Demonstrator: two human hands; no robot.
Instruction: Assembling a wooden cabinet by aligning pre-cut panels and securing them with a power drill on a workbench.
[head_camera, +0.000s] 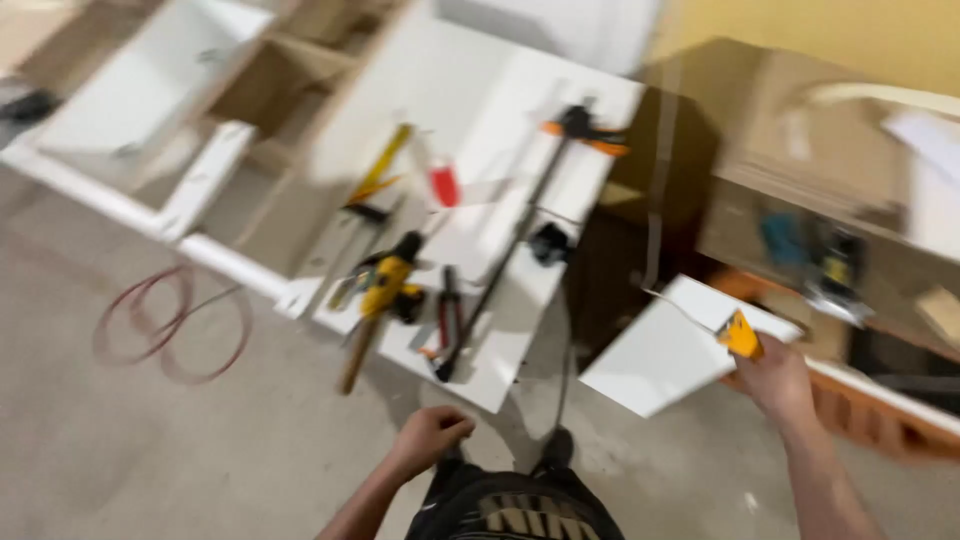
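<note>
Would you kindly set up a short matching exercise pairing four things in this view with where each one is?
Things:
1. white panel
2. red cable coil
3. long bar clamp
4. left hand

Places:
A. lying in loops on the bare floor at the left
B. curled into a fist, low in the middle of the view
C. held at its edge by the right hand
D. lying across the white board among the tools

Pairs: 1-C, 2-A, 3-D, 4-B

A carpentry worksite: white cabinet carcass (150, 110), bar clamp (520, 230) and yellow drill (385, 285) on a panel
</note>
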